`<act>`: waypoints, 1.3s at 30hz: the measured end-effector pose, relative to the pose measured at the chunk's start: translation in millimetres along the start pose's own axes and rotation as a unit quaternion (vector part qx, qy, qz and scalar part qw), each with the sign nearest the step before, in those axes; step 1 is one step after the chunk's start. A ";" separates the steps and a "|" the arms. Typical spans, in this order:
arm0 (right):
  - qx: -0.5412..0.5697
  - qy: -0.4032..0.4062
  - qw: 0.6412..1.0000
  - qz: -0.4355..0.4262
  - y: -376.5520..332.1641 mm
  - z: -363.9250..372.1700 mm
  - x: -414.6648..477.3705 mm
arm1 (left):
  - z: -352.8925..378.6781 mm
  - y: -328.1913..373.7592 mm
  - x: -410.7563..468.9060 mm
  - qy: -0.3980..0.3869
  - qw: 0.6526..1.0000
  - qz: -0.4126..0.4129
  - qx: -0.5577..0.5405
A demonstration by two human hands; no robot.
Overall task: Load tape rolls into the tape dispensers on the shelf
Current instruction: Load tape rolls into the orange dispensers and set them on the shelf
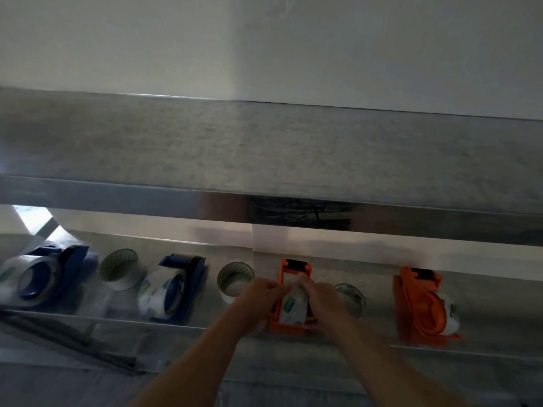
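**Third dispenser being loaded, both hands on the roll**

I am looking down along two bare forearms to a brushed-metal lower shelf. The left hand and right hand meet over an orange dispenser, third in a row of four. Each grip is clamped on the clear tape roll sitting in that dispenser, with fingers curled in from either side. Blur hides exactly where the fingertips press.

My reading is that the roll is seated or nearly so, and the step in hand is feeding its free end toward the black roller at the dispenser's far end. The next move calls for a pinch on the tape's leading edge and a steady pull forward, while the other hand keeps the body from sliding on the smooth metal.

Left of the hands stand the far blue dispenser and the near blue dispenser, both carrying rolls. To the right is a second orange dispenser, also loaded — so this looks like the last one to fill. Three spare rolls stand on end between them: the left spare roll, middle spare roll and right spare roll.

An upper shelf of the same metal crosses above, with a plain white wall behind it. The light is dim.
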State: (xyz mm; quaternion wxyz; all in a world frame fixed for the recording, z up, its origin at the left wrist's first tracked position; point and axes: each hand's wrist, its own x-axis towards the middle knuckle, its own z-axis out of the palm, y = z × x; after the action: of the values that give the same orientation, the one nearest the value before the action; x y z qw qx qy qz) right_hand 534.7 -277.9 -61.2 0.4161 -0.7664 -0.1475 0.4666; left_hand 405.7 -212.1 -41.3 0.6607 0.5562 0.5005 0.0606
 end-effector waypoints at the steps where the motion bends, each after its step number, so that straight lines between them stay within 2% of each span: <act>1: -0.005 0.008 1.000 0.002 0.9 1.3 0.8 | 0.7 0.9 -0.5 0.005 1.000 0.001 0.007; 6: 0.036 0.011 0.999 0.032 -5.1 2.2 -2.9 | 3.7 2.7 -1.8 0.005 1.000 0.012 0.004; 10: 0.035 0.035 0.999 0.000 1.5 4.8 -6.6 | 6.3 2.8 -4.9 0.000 1.000 0.023 -0.012; 15: 0.044 0.042 0.997 -0.037 6.8 13.8 -11.1 | 7.7 2.8 -8.7 0.056 0.994 0.022 -0.096; 18: 0.093 0.065 0.994 -0.002 2.8 15.4 -15.0 | 2.5 3.3 -11.3 0.085 0.986 0.021 -0.144; 21: 0.141 0.094 0.985 -0.027 -3.4 19.0 -18.2 | 0.8 8.2 -20.2 0.095 0.979 0.031 -0.176; 25: 0.237 0.111 0.965 -0.020 -10.9 11.2 -26.4 | -9.4 12.7 -22.6 0.093 0.956 0.037 -0.275; 27: 0.287 0.052 0.956 -0.008 -11.7 0.3 -28.1 | -16.1 15.1 -19.8 0.079 0.945 0.042 -0.314; 32: 0.327 -0.148 0.933 -0.027 -10.8 -23.6 -28.8 | -21.4 26.0 -14.4 0.034 0.930 0.043 -0.364; 36: 0.313 -0.270 0.906 -0.088 -12.9 -38.4 -36.5 | -20.6 36.0 -13.4 -0.025 0.938 0.017 -0.345; 39: 0.335 -0.338 0.874 -0.095 -15.5 -48.1 -40.5 | -19.3 41.1 -14.8 -0.063 0.950 0.000 -0.307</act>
State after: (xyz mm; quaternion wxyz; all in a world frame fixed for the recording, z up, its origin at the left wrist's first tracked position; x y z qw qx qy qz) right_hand 556.5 -317.3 -14.7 0.6154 -0.3591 -0.1860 0.6766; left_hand 404.0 -193.2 2.5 0.8299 0.3291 0.4148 0.1758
